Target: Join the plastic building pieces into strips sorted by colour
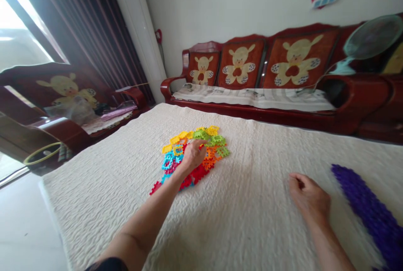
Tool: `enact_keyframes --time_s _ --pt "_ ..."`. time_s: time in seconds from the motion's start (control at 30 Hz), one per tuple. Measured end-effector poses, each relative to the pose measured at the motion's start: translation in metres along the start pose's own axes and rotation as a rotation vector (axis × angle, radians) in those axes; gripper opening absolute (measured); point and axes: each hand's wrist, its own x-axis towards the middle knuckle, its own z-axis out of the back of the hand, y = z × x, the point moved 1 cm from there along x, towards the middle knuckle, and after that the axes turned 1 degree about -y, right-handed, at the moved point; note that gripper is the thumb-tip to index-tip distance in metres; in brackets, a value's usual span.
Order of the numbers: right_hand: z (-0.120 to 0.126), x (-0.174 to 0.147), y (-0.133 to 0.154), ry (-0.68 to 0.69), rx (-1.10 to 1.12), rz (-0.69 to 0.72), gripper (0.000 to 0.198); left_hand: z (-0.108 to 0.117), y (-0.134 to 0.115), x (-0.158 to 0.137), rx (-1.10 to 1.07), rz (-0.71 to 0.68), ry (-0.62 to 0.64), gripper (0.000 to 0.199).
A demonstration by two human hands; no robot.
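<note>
A spread of plastic puzzle pieces with toothed edges [204, 173] lies in the middle of the cream quilted cover [252, 203], in yellow, green, blue, orange and red. Over its centre is my left hand [194, 153], fingers curled down among the pieces; what they pinch, if anything, is hidden. My right hand [310, 197] rests on the cover well to the right of the pieces, curled into a loose fist, with nothing showing in it. Beyond it, at the right, lies a long purple bumpy strip [365, 203], apart from the hand.
A wooden sofa [252, 107] with bear-patterned cushions stands past the cover's far edge. A wooden armchair [66, 130] holding plastic bags is at the left. A pale green fan [371, 38] stands at the right end of the sofa.
</note>
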Motion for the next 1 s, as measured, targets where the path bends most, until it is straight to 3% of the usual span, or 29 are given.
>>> enact_keyframes --time_s 0.17,0.33,0.5,0.73,1.0 --pt "0.001 0.001 0.003 0.041 -0.007 -0.018 0.037 0.048 0.060 -0.007 0.320 0.341 0.048 0.039" --pt "0.000 0.001 0.002 0.060 -0.015 -0.029 0.037 0.056 0.096 -0.021 0.429 0.532 0.092 0.053" --pt "0.001 0.000 0.004 0.065 -0.010 -0.040 0.037 0.042 0.103 -0.021 0.396 0.547 0.023 0.064" --pt "0.000 0.000 0.004 0.072 -0.019 -0.046 0.036 0.027 0.106 -0.001 0.060 0.543 -0.057 0.057" --pt "-0.001 0.001 0.002 0.056 -0.026 -0.035 0.036 0.034 0.104 0.005 -0.251 0.571 -0.145 0.050"
